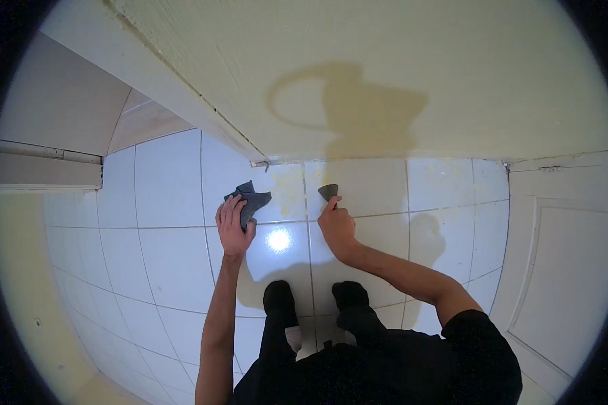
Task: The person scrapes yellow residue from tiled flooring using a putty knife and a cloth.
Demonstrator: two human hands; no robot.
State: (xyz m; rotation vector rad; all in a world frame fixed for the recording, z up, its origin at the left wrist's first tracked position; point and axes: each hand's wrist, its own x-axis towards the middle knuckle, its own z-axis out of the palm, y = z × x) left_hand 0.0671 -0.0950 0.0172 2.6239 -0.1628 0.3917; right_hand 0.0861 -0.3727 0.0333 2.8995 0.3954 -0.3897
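My left hand [234,226] is closed over a dark grey cloth [251,201], which lies bunched on the white floor tiles [172,260]. My right hand [337,225] grips a scraper [328,192] by its handle, most of which my fingers hide. The scraper's dark, flared blade points away from me, at or just above the tiles near the wall. Yellowish smudges [288,191] mark the tile between the cloth and the scraper.
Ahead rises a cream wall [493,88] with shadows on it. A door frame [175,74] stands at the far left, and a panelled white door [554,256] at the right. My feet in dark shoes [279,297] are on the tiles below my hands.
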